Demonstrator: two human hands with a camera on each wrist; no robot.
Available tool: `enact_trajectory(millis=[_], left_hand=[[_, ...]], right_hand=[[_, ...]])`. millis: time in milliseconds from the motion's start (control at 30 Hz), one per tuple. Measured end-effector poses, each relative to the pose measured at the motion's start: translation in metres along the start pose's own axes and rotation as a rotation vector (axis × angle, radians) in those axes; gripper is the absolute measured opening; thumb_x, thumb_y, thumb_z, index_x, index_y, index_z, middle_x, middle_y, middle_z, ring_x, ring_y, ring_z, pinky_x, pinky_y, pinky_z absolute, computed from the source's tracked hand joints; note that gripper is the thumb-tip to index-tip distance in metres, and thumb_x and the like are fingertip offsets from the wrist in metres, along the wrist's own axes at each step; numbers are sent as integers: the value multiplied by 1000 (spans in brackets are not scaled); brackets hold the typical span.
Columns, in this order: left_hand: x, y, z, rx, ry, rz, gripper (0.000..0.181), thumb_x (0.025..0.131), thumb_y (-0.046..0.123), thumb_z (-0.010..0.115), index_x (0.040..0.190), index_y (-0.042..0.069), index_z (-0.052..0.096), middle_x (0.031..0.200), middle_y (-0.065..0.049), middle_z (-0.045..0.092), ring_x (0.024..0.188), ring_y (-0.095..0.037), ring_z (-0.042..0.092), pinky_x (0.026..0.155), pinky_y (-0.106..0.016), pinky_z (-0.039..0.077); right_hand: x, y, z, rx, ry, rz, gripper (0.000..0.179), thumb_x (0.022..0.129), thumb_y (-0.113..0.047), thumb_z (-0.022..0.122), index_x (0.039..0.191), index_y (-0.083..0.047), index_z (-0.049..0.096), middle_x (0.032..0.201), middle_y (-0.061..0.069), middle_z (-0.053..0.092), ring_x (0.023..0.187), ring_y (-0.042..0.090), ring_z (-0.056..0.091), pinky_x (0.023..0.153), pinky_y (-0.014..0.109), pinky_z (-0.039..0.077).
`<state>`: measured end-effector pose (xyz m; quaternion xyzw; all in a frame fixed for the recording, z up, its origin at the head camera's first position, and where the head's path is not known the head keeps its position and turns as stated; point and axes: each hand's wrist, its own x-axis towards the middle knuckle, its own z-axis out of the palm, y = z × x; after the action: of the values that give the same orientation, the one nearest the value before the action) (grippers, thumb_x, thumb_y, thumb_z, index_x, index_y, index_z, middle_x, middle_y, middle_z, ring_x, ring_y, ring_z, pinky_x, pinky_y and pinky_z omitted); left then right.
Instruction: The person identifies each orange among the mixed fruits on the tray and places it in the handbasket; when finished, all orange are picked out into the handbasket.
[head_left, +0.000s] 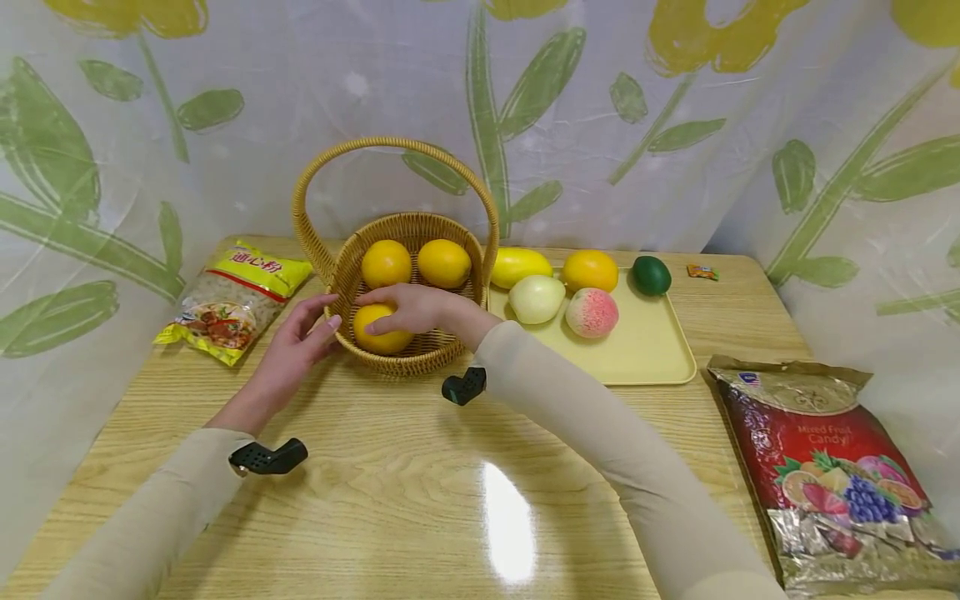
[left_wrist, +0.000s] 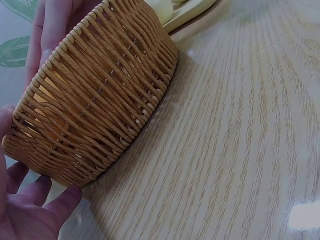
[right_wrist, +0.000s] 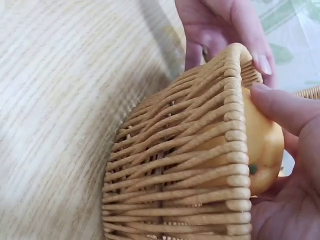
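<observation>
A wicker basket (head_left: 408, 364) with a tall arched handle stands on the table's left half. My left hand (head_left: 298, 346) holds its left rim; in the left wrist view the fingers (left_wrist: 37, 197) touch the outer wall. My right hand (head_left: 420, 310) reaches over the near rim and grips an orange (head_left: 384, 330) inside the basket. The right wrist view shows the thumb (right_wrist: 285, 105) on that orange, whose green stem spot faces the rim. Another round orange (head_left: 386, 264) and a yellow-orange oval fruit (head_left: 445, 263) lie at the basket's back.
Right of the basket, a pale yellow tray (head_left: 637, 362) bears several fruits, including a peach (head_left: 592, 313) and a dark green fruit (head_left: 651, 276). A small wrapped candy (head_left: 702, 272) lies beyond it. A pasta bag (head_left: 232, 304) is at left, a candy bag (head_left: 840, 475) at right.
</observation>
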<state>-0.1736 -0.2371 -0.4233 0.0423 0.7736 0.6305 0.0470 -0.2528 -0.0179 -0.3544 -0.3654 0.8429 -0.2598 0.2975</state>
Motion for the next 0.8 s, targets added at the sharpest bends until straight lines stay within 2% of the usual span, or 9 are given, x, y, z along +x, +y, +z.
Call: enact_trajectory(millis=[100,267,367,533,800], left_hand=[[0,0,0,-18,-4,3,59,102,38,49,151,10,30,158,-15,21,137,-27,32,103,-35,46],[1,-3,0,-71,-4,26,54,103,31,51,149,9,32,156,-20,24,133,-27,37,97,-26,50],[0,-3,0,-79,-3,33,53,103,29,51,149,9,33,156,-20,24,132,-26,38,96,-24,50],[0,-3,-1,-73,-4,27,53,103,30,51,149,10,33,157,-20,21,134,-28,36,97,-25,50],[1,-3,-1,-58,-6,23,55,103,32,51,149,8,32,157,-18,22,130,-18,40,96,-23,50]], right_hand=[[-2,0,-4,-54,-35,23,63,98,-41,58,154,-25,34,159,0,28,145,17,23,119,35,20],[-5,-1,-14,-198,-105,50,68,97,-43,58,156,-27,26,161,0,22,146,17,20,120,33,17],[-6,-2,-16,-237,-123,52,69,98,-43,57,156,-27,25,161,0,21,146,18,20,120,33,17],[-3,-3,-12,-220,-88,35,70,97,-45,57,156,-26,25,160,0,25,145,19,23,120,35,19],[5,-4,-5,-157,-37,49,69,98,-46,55,156,-25,25,160,-1,26,144,19,26,119,35,22]])
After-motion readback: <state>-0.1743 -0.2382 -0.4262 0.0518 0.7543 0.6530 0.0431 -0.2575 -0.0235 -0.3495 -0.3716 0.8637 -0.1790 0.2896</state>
